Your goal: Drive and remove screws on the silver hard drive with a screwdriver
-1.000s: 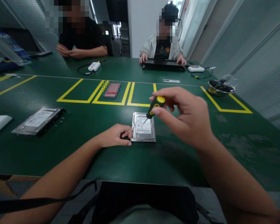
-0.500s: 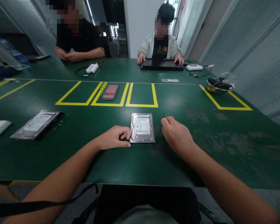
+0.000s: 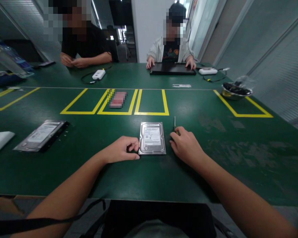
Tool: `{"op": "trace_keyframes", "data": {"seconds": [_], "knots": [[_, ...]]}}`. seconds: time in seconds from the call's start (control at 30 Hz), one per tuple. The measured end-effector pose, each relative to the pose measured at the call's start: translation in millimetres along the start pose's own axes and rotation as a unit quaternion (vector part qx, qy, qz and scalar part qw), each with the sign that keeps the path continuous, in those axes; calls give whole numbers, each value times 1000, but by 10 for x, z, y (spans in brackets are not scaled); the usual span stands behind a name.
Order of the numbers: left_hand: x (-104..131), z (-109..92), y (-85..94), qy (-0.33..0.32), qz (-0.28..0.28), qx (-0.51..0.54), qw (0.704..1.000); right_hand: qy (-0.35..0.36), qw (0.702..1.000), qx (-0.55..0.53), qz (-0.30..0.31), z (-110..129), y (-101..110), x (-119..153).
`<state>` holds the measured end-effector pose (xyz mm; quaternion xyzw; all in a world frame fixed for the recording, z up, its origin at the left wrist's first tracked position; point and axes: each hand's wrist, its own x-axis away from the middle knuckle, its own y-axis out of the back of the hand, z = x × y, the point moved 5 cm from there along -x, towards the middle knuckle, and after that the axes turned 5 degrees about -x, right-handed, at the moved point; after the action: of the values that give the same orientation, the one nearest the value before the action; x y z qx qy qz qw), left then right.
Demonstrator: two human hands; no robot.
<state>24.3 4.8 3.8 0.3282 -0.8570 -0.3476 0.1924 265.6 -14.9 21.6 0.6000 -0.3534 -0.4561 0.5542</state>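
Observation:
A silver hard drive (image 3: 152, 140) with a white label lies flat on the green table in front of me. My left hand (image 3: 125, 148) is at its left edge, fingers curled and thumb by the near corner, pressing against the drive's side. To the right of the drive, my right hand (image 3: 186, 142) is closed around a screwdriver (image 3: 174, 123). Its thin metal shaft points away from me, and most of the handle is hidden in my palm. Farther left rests a second hard drive (image 3: 41, 135), with a few tiny screws (image 3: 66, 133) beside it.
Yellow tape outlines (image 3: 151, 114) mark the table; a pixelated reddish item (image 3: 118, 99) lies inside one. A metal bowl (image 3: 235, 93) of dark items stands at the right. Across the table sit two people, one with hands on a black flat panel (image 3: 172, 68). A white object (image 3: 0, 140) lies far left.
More of the screwdriver shows in front of my right hand, whose fingers have loosened slightly. My left hand stays at the drive. The whole view has shifted a little.

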Motion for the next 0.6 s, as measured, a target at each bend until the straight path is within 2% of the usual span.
{"op": "trace_keyframes", "data": {"seconds": [0.23,0.37,0.5,0.6], "knots": [[22,-6,38,3,-15,-2,1000,5,1000,10,4,12,-11,11],[61,3,117,18,-41,-19,999,4,1000,9,4,7,-21,12],[215,129,269,77,-87,-40,992,4,1000,12,3,14,-14,15],[462,265,416,144,-141,-90,975,9,1000,14,-2,19,-13,22]]}}
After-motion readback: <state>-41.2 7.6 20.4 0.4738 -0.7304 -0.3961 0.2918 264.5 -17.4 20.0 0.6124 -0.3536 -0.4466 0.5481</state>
